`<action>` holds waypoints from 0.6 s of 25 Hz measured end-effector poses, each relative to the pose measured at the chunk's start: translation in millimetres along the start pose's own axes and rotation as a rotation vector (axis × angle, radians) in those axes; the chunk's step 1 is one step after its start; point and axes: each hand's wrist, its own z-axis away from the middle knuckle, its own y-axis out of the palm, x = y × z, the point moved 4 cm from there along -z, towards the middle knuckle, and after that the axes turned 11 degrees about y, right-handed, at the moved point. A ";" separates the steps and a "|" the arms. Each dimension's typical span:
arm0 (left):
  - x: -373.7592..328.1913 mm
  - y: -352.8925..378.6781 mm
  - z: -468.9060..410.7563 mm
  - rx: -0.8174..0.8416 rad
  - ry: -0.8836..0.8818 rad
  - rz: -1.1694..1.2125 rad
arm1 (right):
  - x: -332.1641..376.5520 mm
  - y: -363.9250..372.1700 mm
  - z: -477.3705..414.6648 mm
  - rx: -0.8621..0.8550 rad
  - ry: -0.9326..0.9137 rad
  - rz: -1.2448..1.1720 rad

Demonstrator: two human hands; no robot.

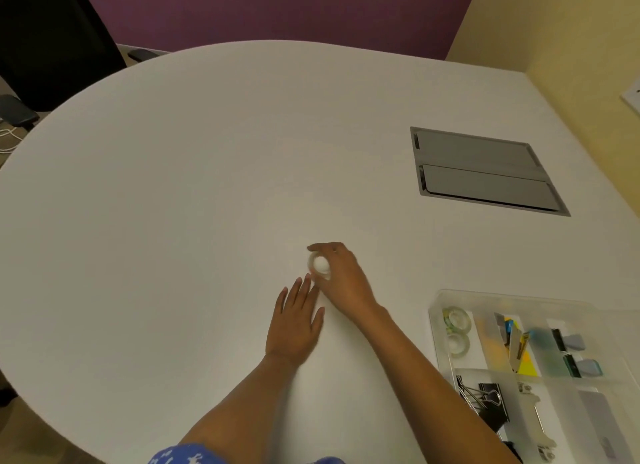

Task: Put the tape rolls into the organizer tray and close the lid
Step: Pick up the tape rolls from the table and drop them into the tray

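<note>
The white desk (207,186) carries everything, with a grey hatch panel (485,169) set into it beyond the clear organizer tray (437,342), which sits at its near right edge. Well left of the tray, the right hand (346,283) has its grip clenched around a clear tape roll (320,264) resting on the desk; the left hand (294,325) lies flat and released just beside it, fingertips almost touching the roll. The step in hand looks like picking up this loose roll; next it needs lifting and carrying right to the tray's near-left compartment, where two tape rolls (455,320) already lie. Other compartments hold black binder clips (481,399), yellow sticky notes (526,359) and what may be a stapler. No lid can be made out.
</note>
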 end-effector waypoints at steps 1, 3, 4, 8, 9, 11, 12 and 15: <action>-0.4 0.4 -1.3 -0.017 0.019 -0.003 | -11.0 -15.3 4.4 -0.024 0.019 0.008; -1.3 1.9 -1.2 -0.015 0.027 -0.005 | -36.3 -46.9 12.7 -0.082 0.084 0.033; -2.2 2.0 -1.8 -0.010 0.034 -0.014 | -50.4 -62.1 17.0 -0.109 0.128 0.049; -0.3 2.9 -1.5 0.010 0.019 -0.006 | -107.7 -109.6 35.4 -0.131 0.330 0.140; -0.4 2.6 -1.4 0.016 0.015 0.003 | -120.9 -117.5 40.9 -0.128 0.374 0.156; -1.8 1.7 -1.1 0.020 0.014 0.003 | -144.1 -128.2 52.2 -0.128 0.454 0.181; -2.1 1.9 -1.2 0.018 0.014 -0.004 | -153.7 -130.5 57.9 -0.128 0.488 0.189; -2.5 1.5 -0.2 0.023 0.001 -0.005 | -172.9 -128.5 71.4 -0.110 0.535 0.223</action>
